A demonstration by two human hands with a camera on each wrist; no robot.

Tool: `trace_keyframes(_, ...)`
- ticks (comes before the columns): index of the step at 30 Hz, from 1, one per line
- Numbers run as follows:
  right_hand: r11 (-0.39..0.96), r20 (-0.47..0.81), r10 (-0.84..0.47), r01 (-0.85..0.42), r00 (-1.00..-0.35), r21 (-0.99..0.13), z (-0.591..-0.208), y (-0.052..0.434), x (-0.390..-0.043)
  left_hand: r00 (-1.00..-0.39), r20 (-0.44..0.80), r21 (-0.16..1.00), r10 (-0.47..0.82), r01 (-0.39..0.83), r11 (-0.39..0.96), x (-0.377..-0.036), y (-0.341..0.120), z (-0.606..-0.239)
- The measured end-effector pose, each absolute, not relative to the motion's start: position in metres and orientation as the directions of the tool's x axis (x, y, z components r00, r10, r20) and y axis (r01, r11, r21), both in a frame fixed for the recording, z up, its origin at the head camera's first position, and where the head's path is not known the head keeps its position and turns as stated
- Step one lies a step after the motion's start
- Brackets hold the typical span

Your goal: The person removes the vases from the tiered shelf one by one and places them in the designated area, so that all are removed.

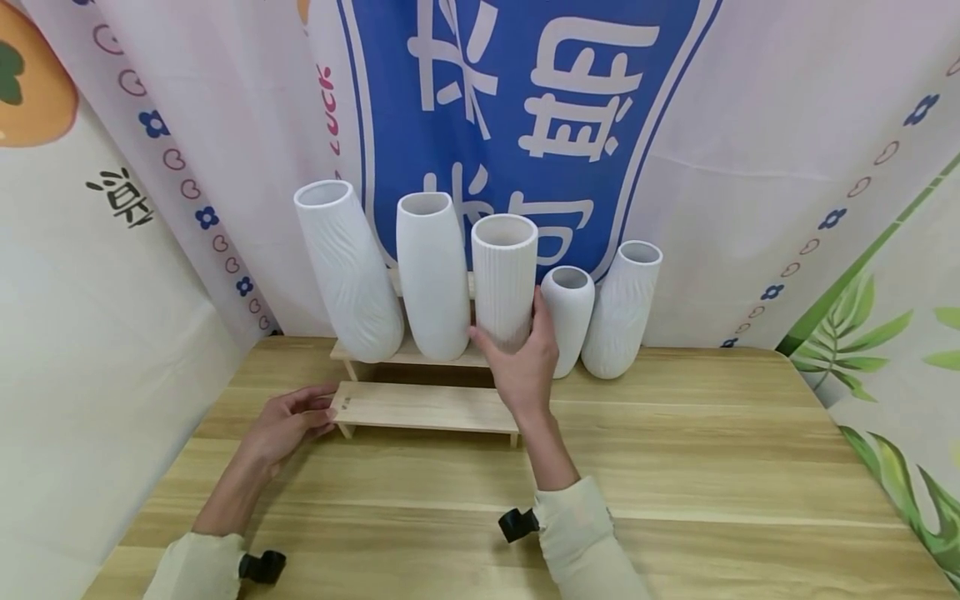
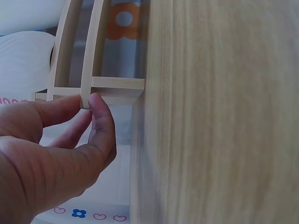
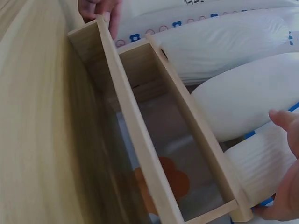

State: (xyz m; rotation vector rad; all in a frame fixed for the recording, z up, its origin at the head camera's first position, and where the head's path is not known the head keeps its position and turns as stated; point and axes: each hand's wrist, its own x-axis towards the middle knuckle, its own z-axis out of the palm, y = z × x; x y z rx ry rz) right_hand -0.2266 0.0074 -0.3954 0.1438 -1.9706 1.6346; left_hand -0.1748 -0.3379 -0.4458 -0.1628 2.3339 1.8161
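Note:
My right hand (image 1: 527,373) grips the lower part of a ribbed white cylindrical vase (image 1: 505,271), thumb on its left side and fingers on its right. The vase stands at the right end of the upper step of a pale wooden tiered stand (image 1: 427,407). At the stand's left end, my left hand (image 1: 279,429) pinches the edge of the low front step. The left wrist view shows thumb and fingertips of that hand (image 2: 65,158) on either side of the thin board (image 2: 87,70). Left of the ribbed vase are a smooth white vase (image 1: 432,279) and a tall wavy-patterned vase (image 1: 351,275).
Right of the stand, a short white vase (image 1: 568,321) and a textured narrow-necked vase (image 1: 624,312) stand on the wooden table (image 1: 697,467). Behind hangs a printed curtain (image 1: 735,192) with a blue panel. Black wrist cameras sit near both sleeves.

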Motion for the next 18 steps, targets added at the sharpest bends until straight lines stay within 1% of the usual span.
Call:
trace_keyframes(3,0.256,0.482,0.282,-0.419,-0.830,-0.871,-0.3991,0.0055,-0.2286,-0.978,-0.207,0.949,0.022,-0.195,0.248,-0.1747,-0.3370,-0.4454)
trace_keyframes(7,0.263,0.463,0.275,-0.397,-0.843,-0.879,-0.4002,0.0061,-0.2300,-0.979,-0.203,0.950,0.022,-0.192,0.245,-0.1745,-0.3363,-0.4446)
trace_keyframes(13,0.240,0.433,0.266,-0.376,-0.861,-0.895,-0.3957,0.0100,-0.2278,-0.979,-0.204,0.949,0.024,-0.192,0.252,-0.1737,-0.3366,-0.4443)
trace_keyframes(18,0.226,0.426,0.275,-0.372,-0.862,-0.900,-0.3931,0.0151,-0.2243,-0.978,-0.205,0.947,0.021,-0.193,0.258,-0.1739,-0.3373,-0.4452)
